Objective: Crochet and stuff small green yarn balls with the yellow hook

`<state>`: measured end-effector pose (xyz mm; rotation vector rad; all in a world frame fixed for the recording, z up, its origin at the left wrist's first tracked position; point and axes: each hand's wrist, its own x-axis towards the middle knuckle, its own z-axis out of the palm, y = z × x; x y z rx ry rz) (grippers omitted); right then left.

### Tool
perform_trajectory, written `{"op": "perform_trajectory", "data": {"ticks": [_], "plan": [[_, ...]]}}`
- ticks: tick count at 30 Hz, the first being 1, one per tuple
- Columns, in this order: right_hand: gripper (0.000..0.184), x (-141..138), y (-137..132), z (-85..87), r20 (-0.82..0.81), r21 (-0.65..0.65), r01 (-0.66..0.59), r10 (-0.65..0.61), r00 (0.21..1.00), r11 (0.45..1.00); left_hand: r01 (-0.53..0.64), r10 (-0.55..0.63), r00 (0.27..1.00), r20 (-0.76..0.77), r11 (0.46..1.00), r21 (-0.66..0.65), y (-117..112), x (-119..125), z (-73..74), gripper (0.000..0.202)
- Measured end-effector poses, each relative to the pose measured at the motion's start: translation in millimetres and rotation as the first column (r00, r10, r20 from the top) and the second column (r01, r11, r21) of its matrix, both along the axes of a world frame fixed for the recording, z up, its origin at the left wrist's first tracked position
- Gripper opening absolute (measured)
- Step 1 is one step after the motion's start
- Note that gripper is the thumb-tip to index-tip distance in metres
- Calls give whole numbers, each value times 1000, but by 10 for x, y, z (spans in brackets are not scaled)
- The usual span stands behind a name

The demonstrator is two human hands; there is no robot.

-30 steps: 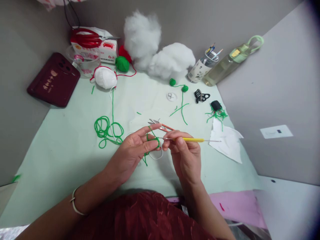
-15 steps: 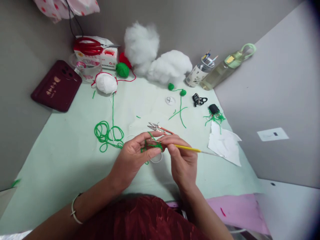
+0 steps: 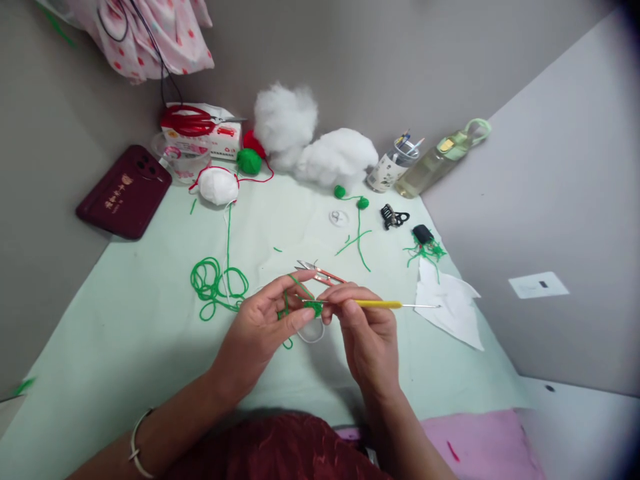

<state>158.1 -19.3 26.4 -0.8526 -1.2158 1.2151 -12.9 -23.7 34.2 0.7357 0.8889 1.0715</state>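
A small green crochet piece [image 3: 313, 308] is pinched between the thumb and fingers of my left hand [image 3: 260, 320], with green yarn running over the raised index finger. My right hand [image 3: 367, 327] grips a crochet hook [image 3: 377, 304] with a yellow handle; its left tip meets the crochet piece, and its thin metal other end points right. A white yarn loop [image 3: 312, 339] hangs below the piece. Just beyond my fingers lie thread snips [image 3: 325, 275] with orange handles. Loose green yarn [image 3: 215, 283] lies in coils left of my left hand.
At the back are white stuffing [image 3: 337, 159], a white yarn ball [image 3: 218, 185], a green yarn ball [image 3: 249, 161], and red scissors [image 3: 187, 121] on a tissue pack. A maroon phone [image 3: 125, 193] leans at left. A pen cup [image 3: 390, 170], bottle [image 3: 433, 163], hair claw [image 3: 394, 217] and torn paper [image 3: 443, 307] stand or lie right.
The whole view has shifted, so the table things sit lower. The hook has turned closer to level, and the yarn from my left index finger now slants down to the crochet piece.
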Motion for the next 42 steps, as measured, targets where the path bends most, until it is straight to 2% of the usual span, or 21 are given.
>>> {"op": "perform_trajectory", "data": {"ticks": [9,13,16,18,21,25,27,28,29,30,32,34,36,38,40,42], "plan": [[20,-16,30,76,-120,-85,-36,26,992,996,-7,7,1000,-17,1000,15,6,-29,14,27],[22,20,-9,97,-2,11,-20,20,1000,1000,-34,35,998,-52,999,14,7,-28,20,26],[22,35,-51,142,169,151,31,-57,984,988,-52,55,993,-104,998,23,7,-19,6,28],[23,34,-71,177,305,266,28,-112,946,964,-62,68,986,-154,997,44,7,-14,-8,29],[23,24,-86,200,478,412,-41,-178,860,910,-99,123,961,-246,989,109,-2,-10,-16,27],[23,-6,-105,144,620,585,-130,-338,708,801,-163,227,913,-338,964,208,-37,13,26,30],[27,-27,-127,102,661,653,-167,-449,602,739,-180,228,927,-299,968,177,-46,31,48,32],[30,-37,-139,86,672,670,-175,-490,556,721,-172,195,953,-233,978,115,-43,39,53,34],[33,-45,-150,76,668,679,-162,-511,542,716,-139,142,980,-136,990,31,-33,45,54,37],[36,-50,-157,71,653,678,-134,-510,560,722,-86,85,996,-19,995,-57,-19,47,51,41],[38,-50,-152,78,603,644,-40,-474,642,764,20,17,982,190,981,-192,20,41,38,45],[33,-41,-121,97,506,548,81,-406,761,833,58,8,963,269,970,-237,53,25,22,40],[27,-34,-71,113,390,392,149,-311,866,908,39,14,969,246,977,-209,63,13,7,37],[23,-41,-21,120,275,240,143,-208,939,960,37,-8,981,192,989,-146,46,10,-8,36],[20,-63,9,117,247,190,106,-152,957,976,27,-15,992,128,995,-92,17,16,-21,35],[20,-88,6,106,283,212,107,-166,945,971,-9,13,998,65,999,-54,-6,25,-25,32]]}}
